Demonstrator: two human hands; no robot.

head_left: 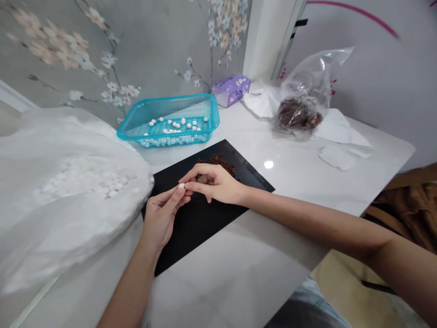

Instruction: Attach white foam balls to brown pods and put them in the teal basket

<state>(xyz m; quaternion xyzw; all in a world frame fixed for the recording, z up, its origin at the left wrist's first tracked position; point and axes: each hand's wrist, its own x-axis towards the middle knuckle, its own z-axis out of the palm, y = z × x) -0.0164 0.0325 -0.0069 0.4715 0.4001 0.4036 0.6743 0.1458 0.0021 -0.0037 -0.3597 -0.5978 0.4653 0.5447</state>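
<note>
My left hand and my right hand meet over a black sheet on the white table. Together their fingertips pinch a small white capsule-like piece. My left fingers are curled around it from below; my right thumb and forefinger press on it from the right. A small heap of dark brown crumbs lies on the black sheet just behind my right hand. To the left sits a big white plastic bag with several white pieces inside.
A turquoise plastic basket with several white pieces stands behind the sheet. A purple tissue box is by the wall. A clear bag of dark brown material lies on white paper at back right. The table's edge runs along the right.
</note>
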